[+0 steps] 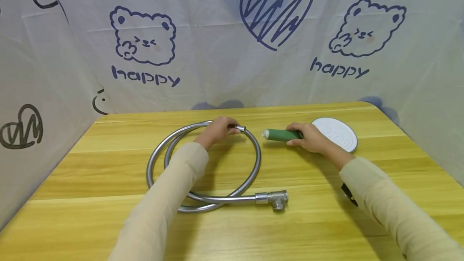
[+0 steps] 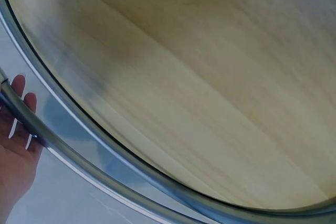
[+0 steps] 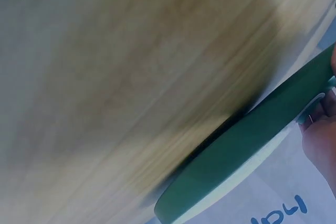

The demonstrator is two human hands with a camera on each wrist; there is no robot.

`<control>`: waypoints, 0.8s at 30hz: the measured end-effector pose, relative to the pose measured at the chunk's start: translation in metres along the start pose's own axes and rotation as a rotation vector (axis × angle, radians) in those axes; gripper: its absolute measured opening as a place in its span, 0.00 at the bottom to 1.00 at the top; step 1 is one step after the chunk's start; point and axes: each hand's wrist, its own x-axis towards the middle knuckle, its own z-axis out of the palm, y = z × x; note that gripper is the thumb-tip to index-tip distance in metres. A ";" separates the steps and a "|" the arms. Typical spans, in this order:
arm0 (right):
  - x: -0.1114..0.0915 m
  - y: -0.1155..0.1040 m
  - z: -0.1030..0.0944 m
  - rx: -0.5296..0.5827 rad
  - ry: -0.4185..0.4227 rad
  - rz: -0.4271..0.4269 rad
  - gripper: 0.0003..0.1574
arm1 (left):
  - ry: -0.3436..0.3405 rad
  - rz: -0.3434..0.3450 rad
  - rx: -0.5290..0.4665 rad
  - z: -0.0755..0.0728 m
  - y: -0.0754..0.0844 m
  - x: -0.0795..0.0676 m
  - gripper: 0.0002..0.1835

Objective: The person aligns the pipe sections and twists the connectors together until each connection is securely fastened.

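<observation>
My left hand point(image 1: 217, 129) holds a grey metal shower hose point(image 1: 258, 160) just behind its silver end fitting point(image 1: 242, 128), which points right. In the left wrist view, the hose point(image 2: 113, 179) runs across the fingers of that hand point(image 2: 18, 153). A hand shower head with a green handle point(image 1: 280, 135) and a round white spray face point(image 1: 335, 134) is in my right hand point(image 1: 308, 137), gripped by the handle. The handle's pale threaded end faces left, a short gap from the hose fitting. The right wrist view shows the shower head's green back point(image 3: 226, 153) close over the table.
The hose lies in loops on the wooden table point(image 1: 232, 237). At its near end is a metal T-shaped valve fitting point(image 1: 278, 199). Part of a black object point(image 1: 349, 193) shows beside the right sleeve. A white cloth with drawings point(image 1: 217, 51) hangs behind the table.
</observation>
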 end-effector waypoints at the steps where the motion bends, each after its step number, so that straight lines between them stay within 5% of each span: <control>1: 0.000 0.000 0.001 0.016 0.005 0.008 0.24 | 0.001 0.000 -0.006 0.000 0.000 0.000 0.14; 9: 0.005 -0.006 0.008 0.136 0.040 0.071 0.28 | 0.023 0.016 -0.031 0.001 -0.001 0.000 0.14; 24: 0.012 -0.016 0.011 0.179 0.052 0.037 0.27 | 0.008 -0.001 -0.073 0.001 -0.006 0.004 0.14</control>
